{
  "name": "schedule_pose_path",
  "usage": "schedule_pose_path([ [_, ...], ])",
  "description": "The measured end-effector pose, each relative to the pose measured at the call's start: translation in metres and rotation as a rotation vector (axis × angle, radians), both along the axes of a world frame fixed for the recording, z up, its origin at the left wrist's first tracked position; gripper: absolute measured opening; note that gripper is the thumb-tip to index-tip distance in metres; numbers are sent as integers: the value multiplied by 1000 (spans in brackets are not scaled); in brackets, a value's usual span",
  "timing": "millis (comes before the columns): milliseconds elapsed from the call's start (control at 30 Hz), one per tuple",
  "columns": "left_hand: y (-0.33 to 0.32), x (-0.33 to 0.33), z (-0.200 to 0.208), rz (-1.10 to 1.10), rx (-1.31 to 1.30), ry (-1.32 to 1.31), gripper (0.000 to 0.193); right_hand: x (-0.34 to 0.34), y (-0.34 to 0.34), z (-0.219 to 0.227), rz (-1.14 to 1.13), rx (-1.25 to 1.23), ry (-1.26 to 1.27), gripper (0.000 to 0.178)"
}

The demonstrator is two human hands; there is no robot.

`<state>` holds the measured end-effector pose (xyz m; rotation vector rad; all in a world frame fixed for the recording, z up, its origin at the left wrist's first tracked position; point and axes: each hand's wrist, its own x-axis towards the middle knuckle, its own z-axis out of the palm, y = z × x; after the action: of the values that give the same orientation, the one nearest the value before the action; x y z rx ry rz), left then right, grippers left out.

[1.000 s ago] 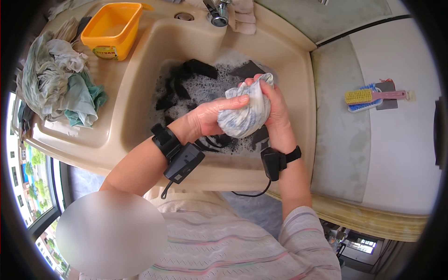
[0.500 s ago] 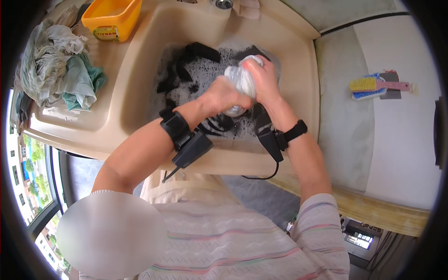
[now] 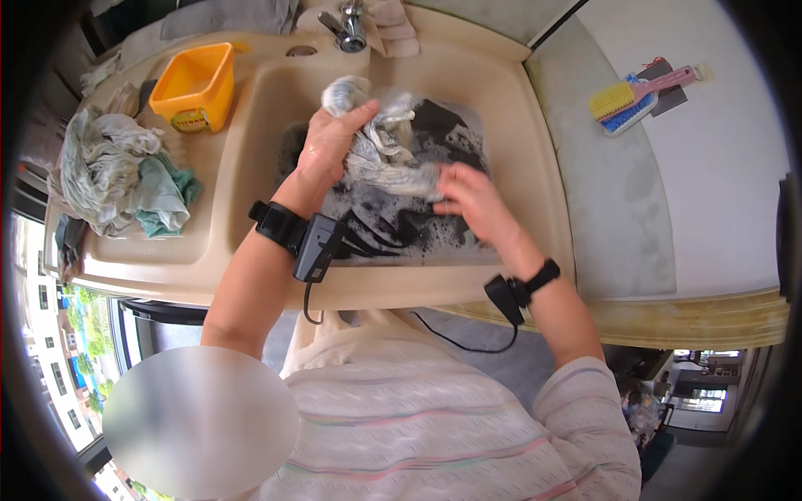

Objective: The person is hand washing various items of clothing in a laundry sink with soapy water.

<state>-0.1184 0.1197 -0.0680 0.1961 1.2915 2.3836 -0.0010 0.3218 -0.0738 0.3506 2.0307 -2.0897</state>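
Observation:
A wet, twisted white cloth with grey-blue patterning (image 3: 384, 159) hangs above the sink basin. My left hand (image 3: 327, 142) is closed around its upper left part, thumb on top. At its lower right end, my right hand (image 3: 476, 200) has thumb and fingers on the fabric, slightly blurred. Below both hands, dark cloth (image 3: 376, 225) lies soaking in grey, sudsy water (image 3: 468, 238). The beige basin (image 3: 526, 159) surrounds it. Black straps with small boxes sit on both my wrists.
A yellow plastic tub (image 3: 194, 88) stands on the left ledge, behind a heap of pale and green wet cloths (image 3: 109, 167). The faucet (image 3: 349, 32) rises at the far edge, beside a folded pinkish cloth (image 3: 394, 27). Brushes (image 3: 622, 104) hang on the right wall.
Bunched between both hands before, the white cloth is now looser and spread out. My left hand has moved left and away from me; my right hand has drawn nearer to me, widening the gap.

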Motion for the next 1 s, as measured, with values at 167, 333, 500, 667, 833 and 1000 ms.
schedule_pose_path([
  [167,-31,-15,12,83,278,-47,22,26,-19,2,284,-16,42,11],
  [333,-56,-10,49,161,463,-69,18,31,-17,16,327,106,-13,13],
  [500,-123,19,116,283,148,111,17,40,7,15,169,-22,-85,6],
  [667,-245,4,160,478,-477,444,30,45,28,8,70,-42,-124,7],
  [833,-359,-49,144,681,-1642,799,71,36,36,25,106,69,-183,11],
  [1000,-411,-78,95,434,-1831,760,71,1,42,37,147,203,-245,13],
])
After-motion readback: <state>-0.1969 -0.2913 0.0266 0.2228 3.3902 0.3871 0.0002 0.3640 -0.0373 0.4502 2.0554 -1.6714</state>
